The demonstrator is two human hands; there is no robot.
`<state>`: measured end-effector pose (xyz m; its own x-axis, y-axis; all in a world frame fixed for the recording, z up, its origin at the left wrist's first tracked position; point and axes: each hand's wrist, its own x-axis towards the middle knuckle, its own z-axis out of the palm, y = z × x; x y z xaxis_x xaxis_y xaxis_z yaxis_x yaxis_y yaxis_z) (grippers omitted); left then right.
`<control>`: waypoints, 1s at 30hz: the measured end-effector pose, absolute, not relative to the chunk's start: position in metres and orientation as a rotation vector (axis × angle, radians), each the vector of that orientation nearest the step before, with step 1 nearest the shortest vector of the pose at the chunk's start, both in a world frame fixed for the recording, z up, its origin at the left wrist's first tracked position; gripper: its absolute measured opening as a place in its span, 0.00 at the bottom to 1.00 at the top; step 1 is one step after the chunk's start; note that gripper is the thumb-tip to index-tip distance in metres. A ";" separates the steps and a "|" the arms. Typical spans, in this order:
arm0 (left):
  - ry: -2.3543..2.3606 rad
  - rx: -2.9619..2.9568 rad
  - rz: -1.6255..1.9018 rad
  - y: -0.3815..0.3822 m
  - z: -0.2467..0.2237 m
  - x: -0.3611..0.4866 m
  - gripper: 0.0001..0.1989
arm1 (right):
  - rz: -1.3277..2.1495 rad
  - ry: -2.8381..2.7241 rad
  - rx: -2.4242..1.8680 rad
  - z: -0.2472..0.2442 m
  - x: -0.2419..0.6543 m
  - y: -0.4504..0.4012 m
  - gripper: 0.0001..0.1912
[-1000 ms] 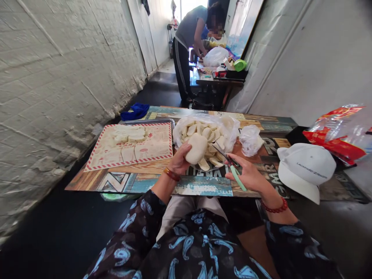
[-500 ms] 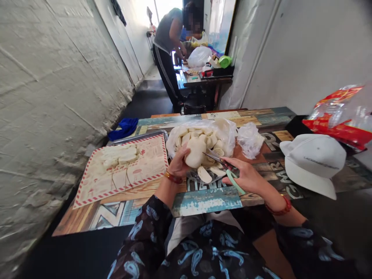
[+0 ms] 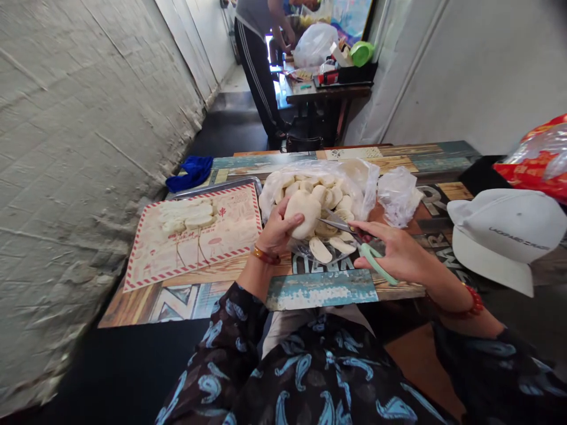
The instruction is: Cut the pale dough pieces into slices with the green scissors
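My left hand [image 3: 275, 236] is closed round a pale, round flat bread [image 3: 302, 213], its thumb lying on the front. In my right hand [image 3: 394, 248] are scissors [image 3: 374, 260] with light green handles; their blades point left at the bread's right edge. Behind and beneath the bread, a clear plastic bag [image 3: 365, 177] lies spread with several more pale breads [image 3: 328, 195] in it. Cut slices [image 3: 319, 250] rest at the bag's front edge. To the left, a printed paper sheet [image 3: 150, 254] with a red striped border bears pale pieces [image 3: 190, 213] with thin sticks.
A metal tray [image 3: 239, 182] lies partly under the paper. A blue cloth [image 3: 190, 173] is at the back left. On the right are a crumpled plastic bag [image 3: 397, 195], a white cap [image 3: 505, 230] and a red package [image 3: 540, 159]. A person [image 3: 261, 71] stands at a cluttered far table [image 3: 332, 91].
The view has tilted down and shifted a little left, so things sit higher and further right. Both hands keep their hold, the scissors still at the bread's right edge.
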<state>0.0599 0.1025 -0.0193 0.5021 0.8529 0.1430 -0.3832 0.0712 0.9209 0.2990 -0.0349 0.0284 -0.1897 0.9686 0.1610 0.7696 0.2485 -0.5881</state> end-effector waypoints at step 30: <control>0.490 1.309 0.912 0.098 -0.022 0.069 0.30 | 0.613 -2.027 -1.613 0.042 0.301 -0.029 0.27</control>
<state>0.0691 0.0980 -0.0216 0.5776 0.7966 0.1784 -0.2914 -0.0029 0.9566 0.3007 -0.0289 0.0417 -0.1943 0.9770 0.0881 0.7642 0.2070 -0.6108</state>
